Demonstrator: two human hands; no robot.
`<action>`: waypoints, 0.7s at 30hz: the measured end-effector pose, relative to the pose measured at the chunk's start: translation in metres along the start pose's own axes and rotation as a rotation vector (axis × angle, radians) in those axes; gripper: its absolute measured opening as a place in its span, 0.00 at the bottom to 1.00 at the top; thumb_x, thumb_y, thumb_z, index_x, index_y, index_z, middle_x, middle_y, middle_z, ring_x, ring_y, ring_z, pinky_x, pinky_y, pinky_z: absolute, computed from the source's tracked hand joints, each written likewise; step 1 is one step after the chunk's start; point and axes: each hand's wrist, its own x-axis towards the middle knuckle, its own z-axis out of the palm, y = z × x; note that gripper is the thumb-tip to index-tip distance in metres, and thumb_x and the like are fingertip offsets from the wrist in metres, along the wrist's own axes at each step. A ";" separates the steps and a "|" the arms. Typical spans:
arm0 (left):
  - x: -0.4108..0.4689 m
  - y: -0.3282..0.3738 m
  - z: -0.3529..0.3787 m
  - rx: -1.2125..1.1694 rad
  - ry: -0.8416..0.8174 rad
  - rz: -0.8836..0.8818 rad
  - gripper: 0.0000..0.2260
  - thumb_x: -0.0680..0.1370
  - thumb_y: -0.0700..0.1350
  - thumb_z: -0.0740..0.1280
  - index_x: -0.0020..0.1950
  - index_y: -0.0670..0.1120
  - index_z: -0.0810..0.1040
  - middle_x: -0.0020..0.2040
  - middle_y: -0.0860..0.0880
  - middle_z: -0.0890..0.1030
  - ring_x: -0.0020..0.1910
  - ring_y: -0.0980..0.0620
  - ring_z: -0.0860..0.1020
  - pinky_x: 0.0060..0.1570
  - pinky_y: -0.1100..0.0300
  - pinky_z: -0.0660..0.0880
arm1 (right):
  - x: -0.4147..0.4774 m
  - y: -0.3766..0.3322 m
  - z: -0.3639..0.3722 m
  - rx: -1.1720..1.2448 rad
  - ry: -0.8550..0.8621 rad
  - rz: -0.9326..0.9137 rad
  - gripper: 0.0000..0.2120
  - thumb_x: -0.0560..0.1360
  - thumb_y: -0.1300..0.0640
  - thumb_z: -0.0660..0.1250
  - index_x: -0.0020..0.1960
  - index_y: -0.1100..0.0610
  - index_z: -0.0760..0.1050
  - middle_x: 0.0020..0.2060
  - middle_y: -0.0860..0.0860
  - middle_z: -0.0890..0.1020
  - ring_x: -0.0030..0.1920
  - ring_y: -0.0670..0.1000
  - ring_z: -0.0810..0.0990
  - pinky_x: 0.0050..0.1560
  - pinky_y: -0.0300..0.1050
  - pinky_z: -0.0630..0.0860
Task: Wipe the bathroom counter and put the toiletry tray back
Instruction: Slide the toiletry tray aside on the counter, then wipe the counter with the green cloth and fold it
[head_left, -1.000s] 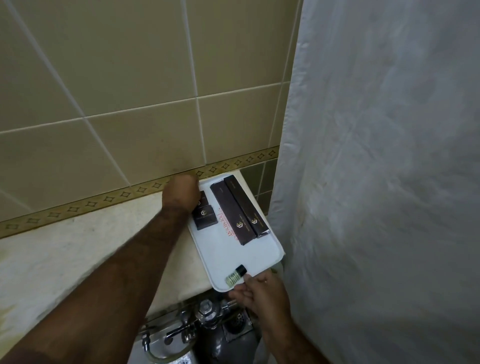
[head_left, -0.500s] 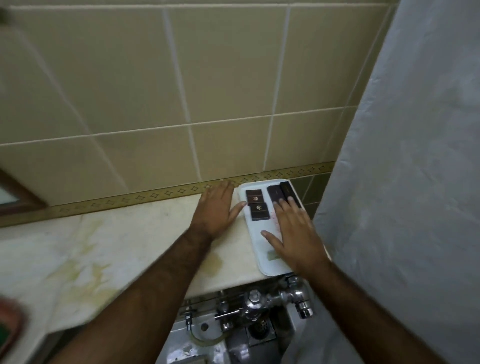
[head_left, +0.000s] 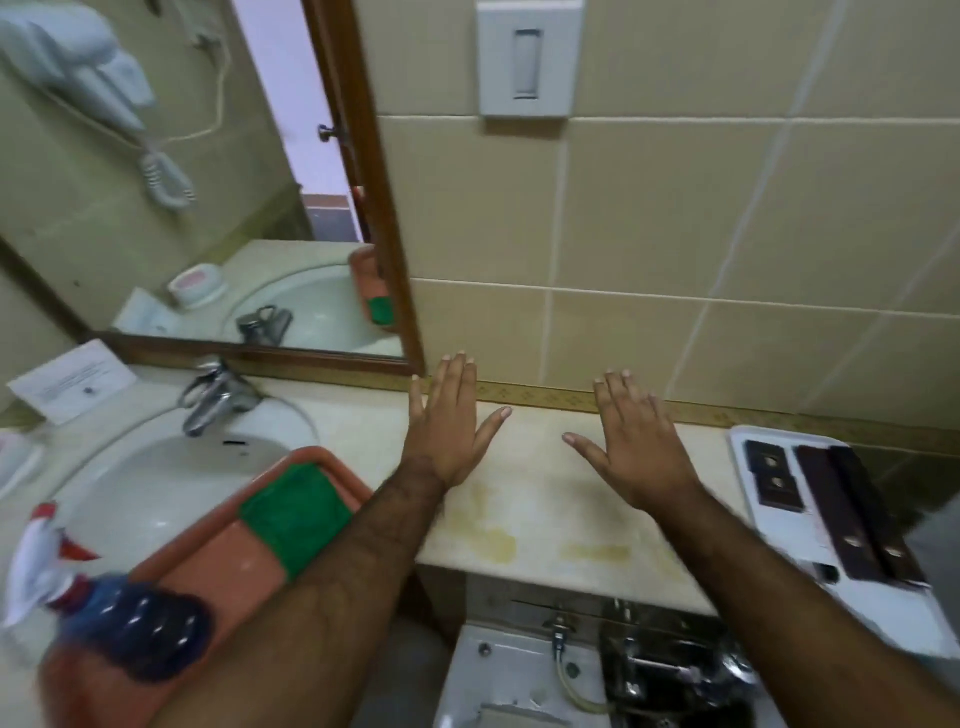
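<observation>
Both hands spread flat and empty over the desk: left hand, right hand. Tray sits at right edge; yellow stains in lower centre suggest wiping is unfinished. Next likely: fetch green cloth, lower left.

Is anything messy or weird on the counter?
Yes. The counter has yellowish stains near its front edge between the open left hand and right hand. The white toiletry tray at the right end sticks out past the counter's front edge.
</observation>
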 end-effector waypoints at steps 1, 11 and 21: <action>-0.004 -0.021 -0.004 0.006 0.000 -0.044 0.40 0.80 0.69 0.45 0.83 0.43 0.55 0.85 0.46 0.54 0.83 0.47 0.51 0.79 0.38 0.50 | 0.007 -0.019 0.001 0.010 -0.002 -0.030 0.44 0.79 0.28 0.46 0.84 0.58 0.51 0.85 0.54 0.52 0.85 0.55 0.48 0.82 0.59 0.51; -0.085 -0.190 -0.022 0.087 0.067 -0.501 0.36 0.80 0.60 0.64 0.81 0.40 0.60 0.81 0.38 0.60 0.80 0.38 0.60 0.76 0.39 0.59 | 0.029 -0.224 0.023 0.163 -0.284 -0.314 0.36 0.81 0.34 0.57 0.79 0.56 0.65 0.77 0.58 0.71 0.78 0.59 0.67 0.76 0.56 0.66; -0.130 -0.235 0.005 -0.288 -0.109 -0.797 0.12 0.75 0.49 0.76 0.51 0.43 0.82 0.41 0.49 0.81 0.42 0.46 0.82 0.49 0.54 0.80 | 0.001 -0.321 0.071 0.075 -0.446 -0.147 0.12 0.81 0.53 0.66 0.58 0.57 0.83 0.55 0.56 0.86 0.54 0.59 0.85 0.49 0.50 0.81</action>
